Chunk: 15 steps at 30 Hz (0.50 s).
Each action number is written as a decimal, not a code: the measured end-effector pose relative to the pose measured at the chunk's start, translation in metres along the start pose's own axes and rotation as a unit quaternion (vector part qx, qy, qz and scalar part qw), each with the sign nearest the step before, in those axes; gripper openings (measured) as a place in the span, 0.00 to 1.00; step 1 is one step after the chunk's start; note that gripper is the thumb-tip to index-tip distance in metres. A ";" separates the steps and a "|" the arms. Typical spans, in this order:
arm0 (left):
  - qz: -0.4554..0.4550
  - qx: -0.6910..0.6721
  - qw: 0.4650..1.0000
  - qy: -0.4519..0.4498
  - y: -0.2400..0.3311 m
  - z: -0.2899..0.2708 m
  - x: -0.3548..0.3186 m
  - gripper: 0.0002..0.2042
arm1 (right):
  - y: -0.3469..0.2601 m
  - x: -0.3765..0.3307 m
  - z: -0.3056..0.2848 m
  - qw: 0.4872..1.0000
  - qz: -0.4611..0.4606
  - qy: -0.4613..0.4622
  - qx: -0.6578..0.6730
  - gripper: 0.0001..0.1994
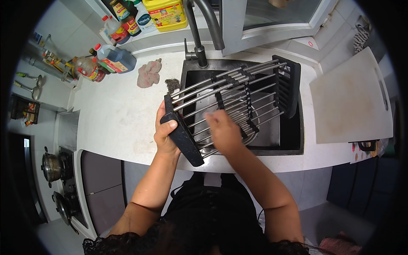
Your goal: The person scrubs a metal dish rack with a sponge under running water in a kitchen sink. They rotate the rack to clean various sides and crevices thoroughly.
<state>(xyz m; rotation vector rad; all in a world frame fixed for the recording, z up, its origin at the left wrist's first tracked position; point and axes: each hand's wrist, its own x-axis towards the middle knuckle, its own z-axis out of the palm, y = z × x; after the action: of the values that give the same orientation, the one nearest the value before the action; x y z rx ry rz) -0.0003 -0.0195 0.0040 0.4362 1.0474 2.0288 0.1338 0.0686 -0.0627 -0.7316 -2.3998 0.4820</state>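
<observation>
A dish rack (243, 78) of metal bars with black plastic ends and black cross-pieces is held tilted above the sink (294, 140). My left hand (165, 131) grips its left black end piece, with the thumb on top and the fingers behind. Over the lower bars, near that left end, is my right hand (225, 131). Its fingers are curled in and the tips are slightly smeared by motion. Whatever they may hold is hidden. A round wire shape (251, 137) shows beneath the bars inside the basin.
The faucet (199, 51) rises behind the sink. On the white counter (110, 123) lie a pinkish cloth (149, 73) and a steel-wool scrubber (172, 85). Sauce jugs (114, 58) stand at the back left. A cutting board (350, 102) is at the right, below an open window (272, 25).
</observation>
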 end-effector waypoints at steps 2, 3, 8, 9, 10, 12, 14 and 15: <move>0.002 -0.002 1.000 0.005 -0.001 -0.003 0.001 0.40 | -0.017 0.003 0.000 0.993 0.017 -0.089 0.074 0.11; 0.005 -0.004 1.000 0.005 -0.002 -0.004 0.001 0.40 | -0.019 0.002 -0.007 0.992 -0.071 -0.090 0.044 0.10; 0.042 0.010 0.999 0.000 0.009 -0.008 0.000 0.39 | -0.002 0.019 -0.080 0.973 0.177 -0.051 0.136 0.10; 0.049 0.017 0.999 -0.006 0.008 -0.010 -0.001 0.39 | 0.000 0.019 -0.085 0.976 0.184 -0.026 0.116 0.13; 0.051 0.020 0.998 -0.018 0.011 -0.004 0.000 0.39 | 0.000 0.016 -0.084 0.974 0.185 -0.059 0.116 0.11; 0.066 0.014 0.997 -0.033 0.010 0.000 0.004 0.40 | 0.001 0.005 -0.068 0.969 0.185 -0.121 0.115 0.09; 0.097 0.031 0.995 -0.023 0.007 0.011 0.006 0.42 | -0.009 -0.024 -0.039 0.992 0.032 -0.108 0.057 0.07; 0.112 0.041 0.993 -0.016 0.008 0.018 0.006 0.44 | -0.011 -0.032 -0.031 0.993 -0.046 -0.101 0.028 0.08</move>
<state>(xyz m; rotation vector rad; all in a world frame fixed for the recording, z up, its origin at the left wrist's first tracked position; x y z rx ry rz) 0.0028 -0.0082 0.0207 0.6518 1.1060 2.1719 0.1700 0.0457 -0.0470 -0.5688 -2.5833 0.6082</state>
